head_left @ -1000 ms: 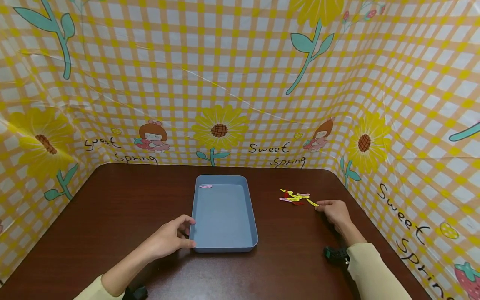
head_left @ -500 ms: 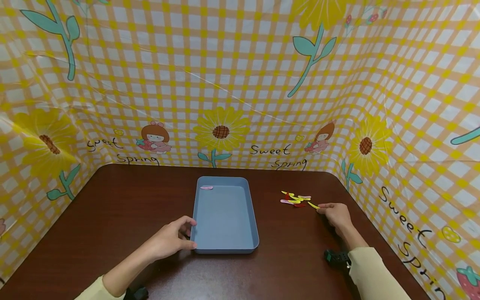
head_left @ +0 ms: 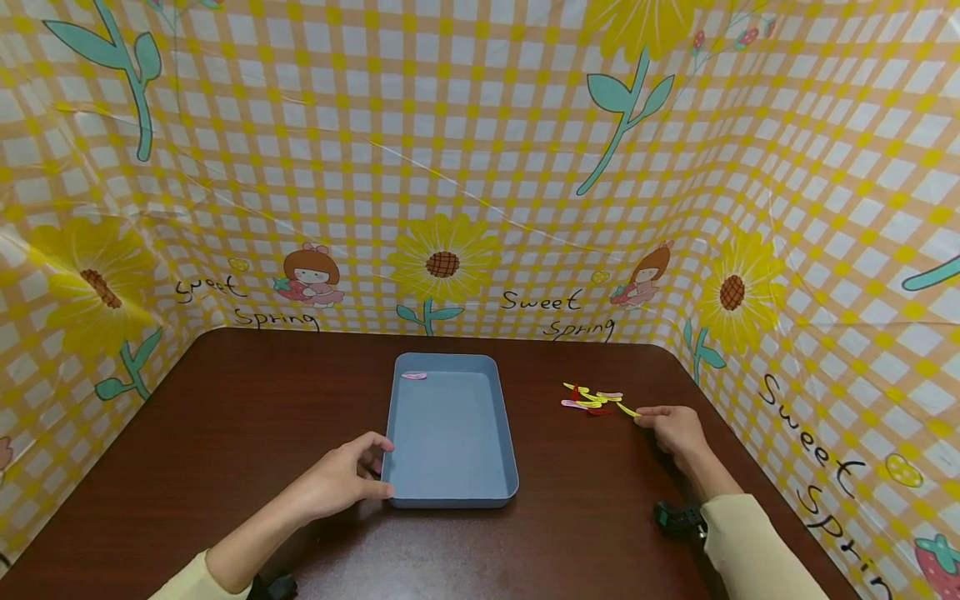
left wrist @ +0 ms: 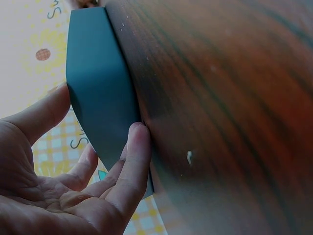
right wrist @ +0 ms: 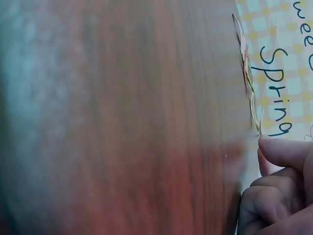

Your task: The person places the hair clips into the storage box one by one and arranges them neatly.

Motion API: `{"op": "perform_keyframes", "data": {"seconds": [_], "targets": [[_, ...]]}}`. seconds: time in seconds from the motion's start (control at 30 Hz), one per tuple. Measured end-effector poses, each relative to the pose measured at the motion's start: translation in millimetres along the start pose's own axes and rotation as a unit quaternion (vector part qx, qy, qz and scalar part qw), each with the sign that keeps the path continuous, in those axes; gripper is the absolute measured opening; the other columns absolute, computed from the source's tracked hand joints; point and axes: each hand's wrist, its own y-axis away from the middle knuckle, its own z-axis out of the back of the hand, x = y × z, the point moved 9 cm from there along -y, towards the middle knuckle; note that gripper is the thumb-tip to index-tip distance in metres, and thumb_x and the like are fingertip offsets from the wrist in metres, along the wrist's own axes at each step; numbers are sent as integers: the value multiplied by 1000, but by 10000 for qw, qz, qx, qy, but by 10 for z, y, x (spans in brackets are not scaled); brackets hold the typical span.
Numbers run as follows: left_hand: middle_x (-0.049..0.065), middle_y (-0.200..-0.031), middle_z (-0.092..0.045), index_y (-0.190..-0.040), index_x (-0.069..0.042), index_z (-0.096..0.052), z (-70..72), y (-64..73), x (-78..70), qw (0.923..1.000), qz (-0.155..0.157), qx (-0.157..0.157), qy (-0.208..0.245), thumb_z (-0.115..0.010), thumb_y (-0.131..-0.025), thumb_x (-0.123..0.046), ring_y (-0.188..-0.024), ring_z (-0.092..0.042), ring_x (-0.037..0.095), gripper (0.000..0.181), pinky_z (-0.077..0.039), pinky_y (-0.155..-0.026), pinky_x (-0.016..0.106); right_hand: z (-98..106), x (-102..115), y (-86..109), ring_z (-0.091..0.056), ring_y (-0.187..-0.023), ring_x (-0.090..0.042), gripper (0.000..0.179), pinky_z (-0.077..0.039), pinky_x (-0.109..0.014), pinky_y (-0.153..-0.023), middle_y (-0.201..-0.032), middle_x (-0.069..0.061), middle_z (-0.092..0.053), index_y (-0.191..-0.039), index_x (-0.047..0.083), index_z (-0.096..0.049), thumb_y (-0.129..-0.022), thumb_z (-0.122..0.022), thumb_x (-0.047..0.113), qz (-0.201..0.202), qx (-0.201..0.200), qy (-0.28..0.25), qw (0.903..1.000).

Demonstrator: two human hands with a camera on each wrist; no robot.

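A blue-grey rectangular tray [head_left: 452, 433] stands mid-table, with a pink hair clip [head_left: 414, 376] lying at its far left corner. My left hand [head_left: 347, 475] grips the tray's near left side; in the left wrist view its thumb [left wrist: 51, 110] is at one edge of the wall and a fingertip at the other. Between thumb and forefinger, my right hand [head_left: 677, 432] pinches one end of a yellow hair clip [head_left: 627, 409]. Just left of that clip lies a small pile of yellow, red and pink hair clips [head_left: 588, 401], seen edge-on in the right wrist view.
The dark brown wooden table [head_left: 300, 375] is walled at the back and both sides by a yellow checked cloth [head_left: 480, 167] with flower prints. A dark wrist device [head_left: 677, 518] sits at the right wrist, close over the table.
Both hands keep their places, the left at the tray and the right on the yellow hair clip. The head view has shifted slightly; the right forearm has moved a little to the right.
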Motion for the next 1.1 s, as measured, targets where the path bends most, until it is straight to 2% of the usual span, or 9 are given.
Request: {"op": "perform_keyframes", "data": {"seconds": [0.23,0.43,1.1], "targets": [[13,-105,-60,-127,-5,-57,4,-4,-8,10000,1,-41,5,-83,-81,-15,-84,-64,18,54,-48,-71,36,-8,100,3,-26,-40,-5,43,-30,-26,-43,-45,12,-36,-133,-9,-57,-98,-62,16,73,94,105,9999],[13,-105,-60,-127,-6,-57,5,-4,-7,10000,-8,-57,-1,-83,-81,-14,-84,-64,18,54,-48,-71,36,-69,267,-8,-26,-39,-6,44,-30,-27,-42,-44,13,-33,-132,-8,-60,-98,-64,20,127,161,186,9996],[12,-106,-61,-128,-6,-57,3,4,5,10000,6,-50,-36,-84,-82,-16,-86,-63,19,54,-49,-71,36,-509,798,-34,-21,-39,-6,41,-26,-24,-41,-45,13,-32,-130,-10,-59,-97,-65,14,390,693,-355,9962]]}}
